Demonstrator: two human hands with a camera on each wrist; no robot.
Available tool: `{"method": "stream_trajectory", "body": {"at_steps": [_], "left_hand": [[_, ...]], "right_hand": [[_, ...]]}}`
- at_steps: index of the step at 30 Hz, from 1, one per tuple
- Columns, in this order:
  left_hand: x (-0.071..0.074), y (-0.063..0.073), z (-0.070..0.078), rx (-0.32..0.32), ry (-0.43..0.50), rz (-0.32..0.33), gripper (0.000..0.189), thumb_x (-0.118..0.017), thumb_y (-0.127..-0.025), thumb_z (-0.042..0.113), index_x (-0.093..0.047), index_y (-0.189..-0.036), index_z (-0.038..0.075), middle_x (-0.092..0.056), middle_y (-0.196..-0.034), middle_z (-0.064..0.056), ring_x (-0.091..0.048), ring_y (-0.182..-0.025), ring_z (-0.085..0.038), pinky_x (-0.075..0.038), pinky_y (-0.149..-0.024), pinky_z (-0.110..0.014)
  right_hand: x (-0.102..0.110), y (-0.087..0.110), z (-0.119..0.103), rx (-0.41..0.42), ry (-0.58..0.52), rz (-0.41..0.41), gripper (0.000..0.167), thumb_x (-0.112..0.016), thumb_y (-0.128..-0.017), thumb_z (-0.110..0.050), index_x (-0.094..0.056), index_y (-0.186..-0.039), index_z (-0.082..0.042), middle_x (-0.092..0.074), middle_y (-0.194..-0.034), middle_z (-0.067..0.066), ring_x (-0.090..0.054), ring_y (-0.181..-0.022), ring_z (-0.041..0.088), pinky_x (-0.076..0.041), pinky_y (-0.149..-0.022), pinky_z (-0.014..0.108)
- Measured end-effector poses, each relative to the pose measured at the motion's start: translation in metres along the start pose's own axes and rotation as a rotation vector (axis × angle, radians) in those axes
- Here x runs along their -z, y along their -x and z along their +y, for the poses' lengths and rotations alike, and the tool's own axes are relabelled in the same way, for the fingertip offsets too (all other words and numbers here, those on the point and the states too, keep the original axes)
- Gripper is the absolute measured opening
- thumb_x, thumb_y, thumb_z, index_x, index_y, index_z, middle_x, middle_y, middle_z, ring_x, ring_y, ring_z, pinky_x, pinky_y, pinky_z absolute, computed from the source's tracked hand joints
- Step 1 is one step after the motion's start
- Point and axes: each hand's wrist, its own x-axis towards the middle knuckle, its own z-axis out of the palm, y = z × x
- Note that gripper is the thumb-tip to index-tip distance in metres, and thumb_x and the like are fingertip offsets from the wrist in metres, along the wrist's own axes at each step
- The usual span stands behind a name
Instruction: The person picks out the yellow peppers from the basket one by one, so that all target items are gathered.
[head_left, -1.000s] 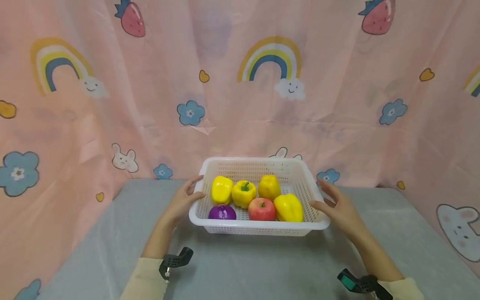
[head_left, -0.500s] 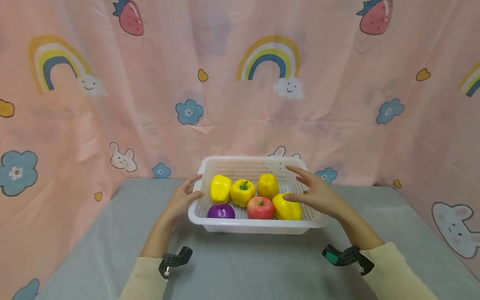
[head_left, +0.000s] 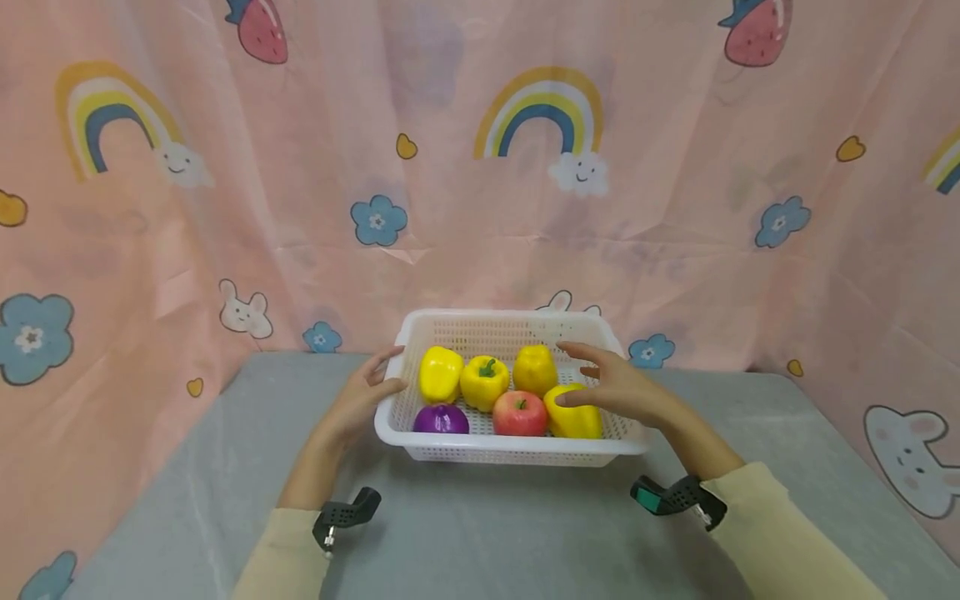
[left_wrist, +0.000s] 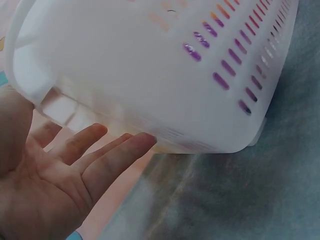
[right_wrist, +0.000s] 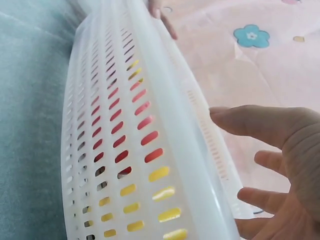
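A white plastic basket stands on the grey table in the head view. Inside are several yellow bell peppers, one with its green stem showing, a red apple and a shiny purple onion-like vegetable. At the basket's left end, my left hand has its thumb at the rim; the left wrist view shows its fingers stretched along the outer wall. My right hand hovers over the right end, fingers spread, thumb by the front right yellow pepper. Whether it touches that pepper I cannot tell.
Grey cloth covers the table. Close behind the basket hangs a pink printed curtain, which also runs along both sides. Each wrist wears a black camera strap, the left strap and the right strap.
My right hand has left the basket's right rim and moved left, over the contents, thumb now by the front right yellow pepper. My left hand and the basket have stayed in place.
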Motion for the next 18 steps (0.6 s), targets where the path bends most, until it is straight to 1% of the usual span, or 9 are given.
{"method": "stream_trajectory", "body": {"at_steps": [5,8,10,14,18], "left_hand": [[0.006,0.000,-0.002,-0.025,0.021,-0.074,0.062,-0.057,-0.103,0.028,-0.030,-0.159,0.025,-0.046,-0.156,-0.020,-0.058,-0.133,-0.040,-0.059,-0.097,-0.045],[0.009,-0.001,-0.003,-0.022,0.047,-0.096,0.061,-0.055,-0.104,0.029,-0.031,-0.159,0.026,-0.046,-0.156,-0.020,-0.056,-0.134,-0.040,-0.057,-0.100,-0.046],[0.010,-0.002,-0.003,-0.018,0.068,-0.111,0.061,-0.055,-0.104,0.028,-0.031,-0.159,0.026,-0.045,-0.157,-0.020,-0.054,-0.136,-0.041,-0.055,-0.102,-0.048],[0.013,-0.002,-0.002,-0.004,0.121,-0.156,0.064,-0.055,-0.102,0.018,-0.028,-0.160,0.025,-0.040,-0.160,-0.019,-0.048,-0.142,-0.042,-0.050,-0.107,-0.052],[0.017,0.000,-0.001,0.012,0.120,-0.197,0.069,-0.056,-0.101,0.014,-0.023,-0.161,0.024,-0.034,-0.164,-0.018,-0.044,-0.145,-0.041,-0.047,-0.109,-0.053]], "right_hand": [[-0.004,-0.003,-0.003,-0.049,0.023,-0.036,0.088,-0.080,-0.082,-0.033,-0.037,-0.156,-0.010,-0.032,-0.164,0.019,-0.036,-0.142,0.059,-0.045,-0.104,0.071],[-0.006,-0.004,-0.004,-0.069,0.043,-0.040,0.089,-0.080,-0.081,-0.033,-0.038,-0.155,-0.009,-0.034,-0.162,0.023,-0.040,-0.139,0.059,-0.048,-0.101,0.069],[-0.007,-0.005,-0.004,-0.082,0.055,-0.036,0.088,-0.081,-0.081,-0.033,-0.039,-0.155,-0.009,-0.036,-0.160,0.025,-0.043,-0.138,0.057,-0.049,-0.101,0.068],[-0.010,-0.007,-0.004,-0.108,0.107,-0.030,0.088,-0.082,-0.079,-0.034,-0.042,-0.153,-0.010,-0.041,-0.156,0.027,-0.048,-0.136,0.051,-0.050,-0.100,0.066],[-0.014,-0.009,-0.005,-0.141,0.166,-0.019,0.086,-0.084,-0.077,-0.037,-0.047,-0.151,-0.012,-0.045,-0.154,0.026,-0.051,-0.134,0.047,-0.051,-0.100,0.066]]}}
